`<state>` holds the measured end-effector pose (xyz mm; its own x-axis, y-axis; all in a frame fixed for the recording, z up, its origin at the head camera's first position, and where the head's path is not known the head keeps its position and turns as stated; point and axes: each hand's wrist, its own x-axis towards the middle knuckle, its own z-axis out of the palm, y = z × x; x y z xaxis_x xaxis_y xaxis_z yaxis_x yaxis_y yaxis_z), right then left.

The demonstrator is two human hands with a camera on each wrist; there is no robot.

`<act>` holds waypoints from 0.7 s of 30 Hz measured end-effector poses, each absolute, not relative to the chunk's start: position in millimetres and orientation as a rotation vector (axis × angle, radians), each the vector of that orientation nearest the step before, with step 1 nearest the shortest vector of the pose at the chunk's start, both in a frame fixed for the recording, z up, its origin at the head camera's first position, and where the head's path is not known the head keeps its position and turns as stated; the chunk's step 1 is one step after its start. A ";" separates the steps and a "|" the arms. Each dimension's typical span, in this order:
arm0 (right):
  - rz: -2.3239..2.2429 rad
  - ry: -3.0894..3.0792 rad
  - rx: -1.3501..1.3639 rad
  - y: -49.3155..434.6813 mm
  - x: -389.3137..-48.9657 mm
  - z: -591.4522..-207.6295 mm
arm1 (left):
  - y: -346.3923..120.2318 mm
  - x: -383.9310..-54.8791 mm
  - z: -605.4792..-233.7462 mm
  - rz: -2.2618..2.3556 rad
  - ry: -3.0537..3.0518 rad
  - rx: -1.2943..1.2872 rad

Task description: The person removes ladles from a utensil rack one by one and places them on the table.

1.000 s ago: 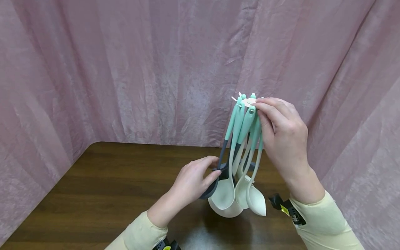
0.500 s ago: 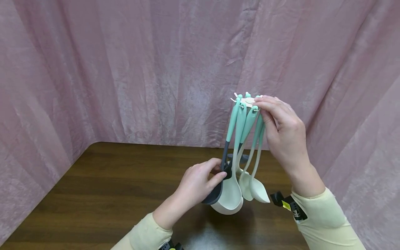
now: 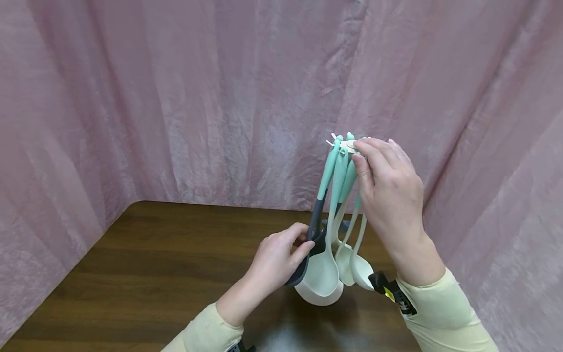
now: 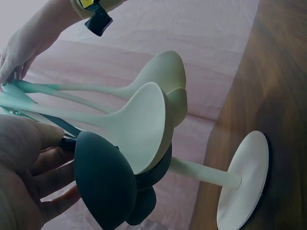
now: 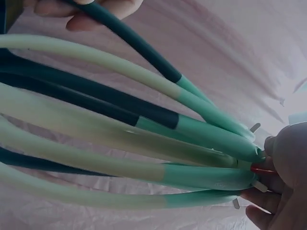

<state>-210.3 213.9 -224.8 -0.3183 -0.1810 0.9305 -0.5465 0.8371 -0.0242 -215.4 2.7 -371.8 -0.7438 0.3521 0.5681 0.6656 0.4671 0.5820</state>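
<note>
A white utensil stand [image 3: 348, 145] with hooks on top carries several utensils with mint-green handles, some cream and some dark grey. My right hand [image 3: 389, 188] holds the stand's top between thumb and fingers, which partly hides the hooks. Low on the left, my left hand [image 3: 273, 256] pinches the shaft of a dark ladle [image 4: 103, 177] just above its bowl. That ladle's green handle hangs at the top with the others. Beside it hangs a cream ladle [image 3: 323, 274]; farther right is a cream spoon [image 3: 361, 271]. The left wrist view shows the stand's round base [image 4: 247, 177].
The stand is on a brown wooden table [image 3: 176, 264]. A pink curtain [image 3: 220, 98] hangs behind the table and along both sides. A dark wrist strap [image 3: 398, 298] sits on the right sleeve, close to the cream spoon.
The hanging utensils have shifted and turned slightly. My right hand has moved a little left on the stand's top. The left hand keeps its pinch on the dark ladle, moving slightly right.
</note>
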 end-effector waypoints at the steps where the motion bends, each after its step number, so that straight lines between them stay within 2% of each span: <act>1: 0.410 -1.882 0.542 213.5 -210.8 -225.1 | 2.0 -215.0 -372.3 -1.174 -2.349 -0.854; 21: 0.417 -1.858 0.564 212.0 -215.7 -222.6 | -19.5 -214.2 -364.9 -1.096 -2.324 -0.780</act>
